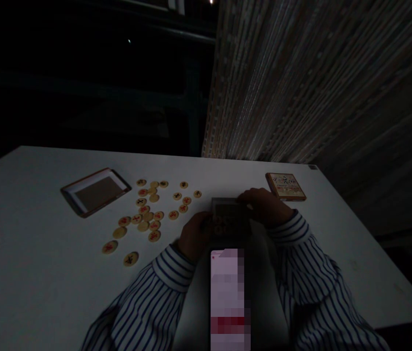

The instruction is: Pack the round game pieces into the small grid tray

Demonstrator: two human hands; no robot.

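My left hand (195, 235) grips the left side of a dark rectangular box (229, 219), its fingers partly hidden in shadow. From the upper right corner, my right hand (267, 207) holds the same box. Faint reddish round shapes show on or in it, too dim to make out. To the left, wooden Chinese chess pieces (143, 209) with red or black characters lie scattered on the white table (45, 273); several show a blank face.
A shallow open tray (92, 192) lies at the left behind the pieces. At the back right is a flat box with a printed cover (286, 186). A lit phone (227, 292) is close in front of me. Beyond the table hangs a string curtain (264, 83).
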